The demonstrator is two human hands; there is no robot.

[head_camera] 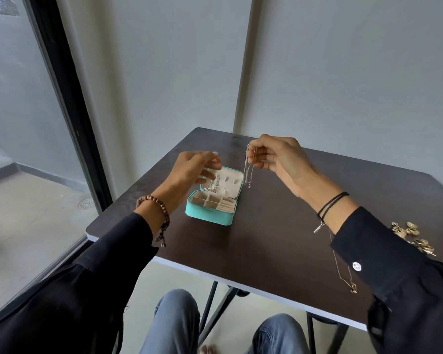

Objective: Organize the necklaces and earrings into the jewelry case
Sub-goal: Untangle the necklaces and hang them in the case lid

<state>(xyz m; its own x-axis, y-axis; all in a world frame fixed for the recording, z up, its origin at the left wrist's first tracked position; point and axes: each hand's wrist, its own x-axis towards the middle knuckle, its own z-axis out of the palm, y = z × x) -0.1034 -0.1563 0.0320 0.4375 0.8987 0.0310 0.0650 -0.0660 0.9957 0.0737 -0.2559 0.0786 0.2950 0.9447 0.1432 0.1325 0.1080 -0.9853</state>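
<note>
While right hand (279, 159) fingers pinch silver necklace (250, 169) | left hand (189, 169) fingers apart, empty | risk: dangling chain snags stored necklace (212, 186) under left fingers, in jewelry case (210, 217).

1. We count one case (210, 217), open, at 10 o'clock on the one table (266, 238).
2. We count three necklaces: a silver necklace (248, 169) pinched in the right hand (279, 157), a lid necklace (213, 185) inside the case, and a gold necklace (353, 288) at 4 o'clock.
3. We see one heap of earrings (412, 236) at 3 o'clock, too bunched for us to count.
4. We count two hands, the left hand (192, 169) being over the case.
5. We count one bead bracelet (155, 203) and two cords (331, 203).
</note>
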